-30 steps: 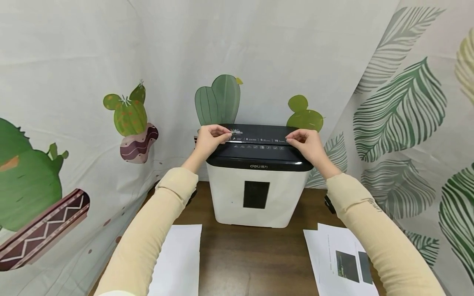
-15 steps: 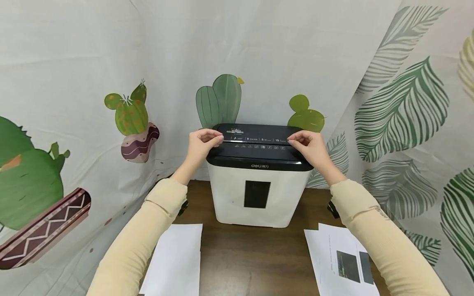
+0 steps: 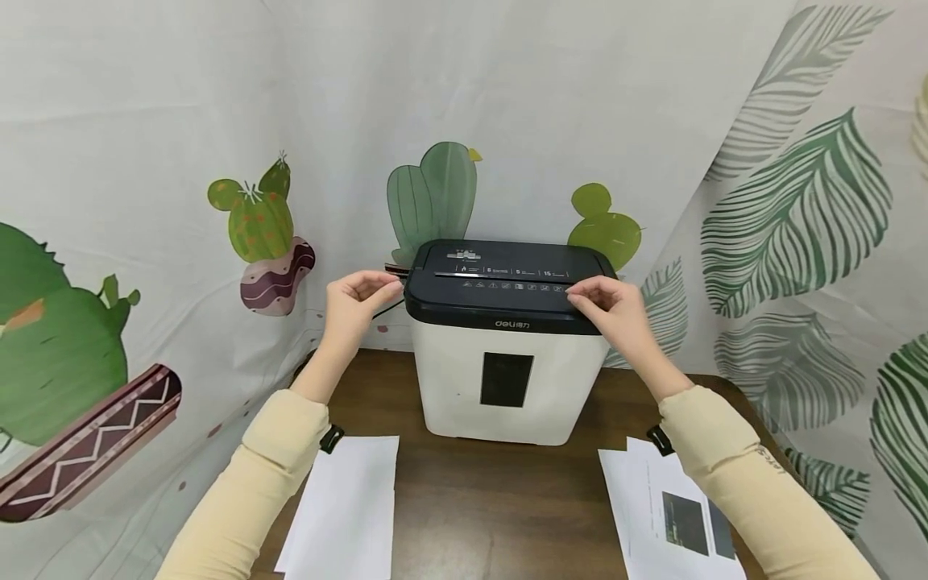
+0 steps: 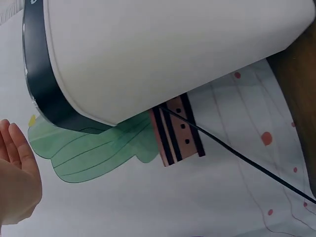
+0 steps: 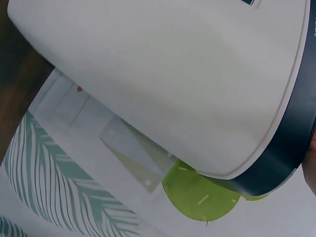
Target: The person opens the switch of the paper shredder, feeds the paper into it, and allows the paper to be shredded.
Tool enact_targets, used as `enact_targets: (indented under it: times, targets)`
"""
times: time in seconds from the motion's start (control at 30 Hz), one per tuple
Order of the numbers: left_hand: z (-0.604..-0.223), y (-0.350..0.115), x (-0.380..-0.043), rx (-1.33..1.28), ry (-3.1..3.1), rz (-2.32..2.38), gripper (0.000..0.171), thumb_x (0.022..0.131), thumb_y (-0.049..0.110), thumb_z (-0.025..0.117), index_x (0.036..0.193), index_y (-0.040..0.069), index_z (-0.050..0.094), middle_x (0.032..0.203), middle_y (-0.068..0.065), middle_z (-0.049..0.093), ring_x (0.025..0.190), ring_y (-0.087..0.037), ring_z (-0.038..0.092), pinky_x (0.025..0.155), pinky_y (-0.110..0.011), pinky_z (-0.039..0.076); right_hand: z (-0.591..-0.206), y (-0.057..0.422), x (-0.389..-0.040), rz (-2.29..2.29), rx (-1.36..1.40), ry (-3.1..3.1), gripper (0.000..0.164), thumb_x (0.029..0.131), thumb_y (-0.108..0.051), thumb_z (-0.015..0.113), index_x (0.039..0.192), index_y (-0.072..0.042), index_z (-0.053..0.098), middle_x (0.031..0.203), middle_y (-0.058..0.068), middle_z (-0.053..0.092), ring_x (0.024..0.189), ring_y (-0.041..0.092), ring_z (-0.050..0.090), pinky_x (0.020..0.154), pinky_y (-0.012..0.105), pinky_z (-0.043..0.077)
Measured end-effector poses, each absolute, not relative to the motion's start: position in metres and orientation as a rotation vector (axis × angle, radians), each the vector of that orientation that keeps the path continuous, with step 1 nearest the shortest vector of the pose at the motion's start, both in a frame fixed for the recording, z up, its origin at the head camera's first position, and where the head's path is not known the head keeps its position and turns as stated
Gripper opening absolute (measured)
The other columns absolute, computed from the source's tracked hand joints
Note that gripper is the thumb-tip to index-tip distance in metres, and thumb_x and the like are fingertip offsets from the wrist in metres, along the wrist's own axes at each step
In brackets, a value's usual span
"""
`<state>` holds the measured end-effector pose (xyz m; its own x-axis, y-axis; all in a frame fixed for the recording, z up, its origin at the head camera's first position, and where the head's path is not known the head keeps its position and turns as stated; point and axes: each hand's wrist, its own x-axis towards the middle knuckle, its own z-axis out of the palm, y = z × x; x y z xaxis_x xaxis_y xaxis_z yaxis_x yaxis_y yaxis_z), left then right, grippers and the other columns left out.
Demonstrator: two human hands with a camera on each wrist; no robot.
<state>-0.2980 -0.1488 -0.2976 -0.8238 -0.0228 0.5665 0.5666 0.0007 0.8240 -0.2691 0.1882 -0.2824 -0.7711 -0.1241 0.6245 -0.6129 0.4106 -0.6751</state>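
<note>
A paper shredder [image 3: 449,387] with a white body and a black top [image 3: 500,304] stands at the back of the table in the head view. The narrow feed slot [image 3: 482,278] runs across that top, and a dark window [image 3: 507,379] is set in the front. My left hand [image 3: 355,302] hovers just left of the top, fingers bent loosely, holding nothing. In the left wrist view the left hand [image 4: 19,173] appears apart from the shredder. Over the right end of the top, my right hand [image 3: 616,310] has thumb and fingers close together with nothing visible between them.
White paper sheets [image 3: 348,499] lie at the left of the brown table [image 3: 493,507]. Printed sheets [image 3: 645,499] lie at the right, partly under the right sleeve. A black cord [image 4: 247,160] runs behind the shredder. A cactus-and-leaf patterned curtain [image 3: 348,97] hangs behind.
My left hand has moved left and slightly down, from above the shredder's top to beside it. The right hand has shifted slightly down and right, staying at the top's right end.
</note>
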Motion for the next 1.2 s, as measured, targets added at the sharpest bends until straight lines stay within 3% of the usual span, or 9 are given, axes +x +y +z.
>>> enact_targets:
  times: [0.13,0.3,0.67,0.9,1.2]
  targets:
    - [-0.305,-0.153,-0.284,-0.528,-1.898,-1.845,0.012,0.076,0.006,0.067,0.083,-0.004,0.065,0.066,0.011,0.066,0.061,-0.006,0.061,0.055,-0.02,0.05,-0.282,0.183,-0.258,1.415,0.638,-2.122,0.01,0.079,0.005,0.058,0.087,0.011,0.061,0.073,-0.019,0.059,0.061,0.003,0.054,0.056,0.012,0.041]
    - [-0.312,-0.157,-0.263,-0.491,-1.943,-1.807,0.017,0.076,-0.001,0.064,0.085,-0.015,0.06,0.066,0.014,0.065,0.06,-0.001,0.06,0.061,-0.018,0.049,-0.29,0.179,-0.249,1.463,0.699,-2.03,0.009,0.078,0.008,0.058,0.085,0.013,0.06,0.076,-0.017,0.061,0.065,-0.002,0.056,0.057,0.011,0.041]
    - [-0.359,-0.175,-0.242,-0.384,-2.039,-1.727,0.014,0.076,0.003,0.066,0.082,-0.009,0.063,0.068,0.003,0.066,0.063,-0.006,0.061,0.06,-0.016,0.048,-0.338,0.17,-0.239,1.546,0.766,-1.917,0.009,0.077,0.003,0.062,0.082,0.009,0.062,0.081,-0.012,0.064,0.075,0.005,0.059,0.067,0.013,0.046]
    - [-0.398,-0.177,-0.232,-0.461,-2.228,-1.522,0.011,0.081,0.006,0.061,0.091,0.0,0.064,0.075,-0.016,0.066,0.066,-0.002,0.061,0.06,-0.02,0.05,-0.383,0.151,-0.236,1.747,0.765,-1.85,0.013,0.078,0.003,0.062,0.08,0.015,0.058,0.08,-0.012,0.064,0.075,0.004,0.058,0.066,0.014,0.046]
    - [-0.455,-0.186,-0.236,-0.283,-2.282,-1.506,0.011,0.08,0.012,0.064,0.089,0.007,0.066,0.076,-0.011,0.066,0.064,0.0,0.059,0.057,-0.018,0.048,-0.427,0.139,-0.231,1.803,0.738,-1.957,0.008,0.077,0.009,0.059,0.084,0.012,0.06,0.08,-0.009,0.061,0.074,0.001,0.057,0.065,0.014,0.046]
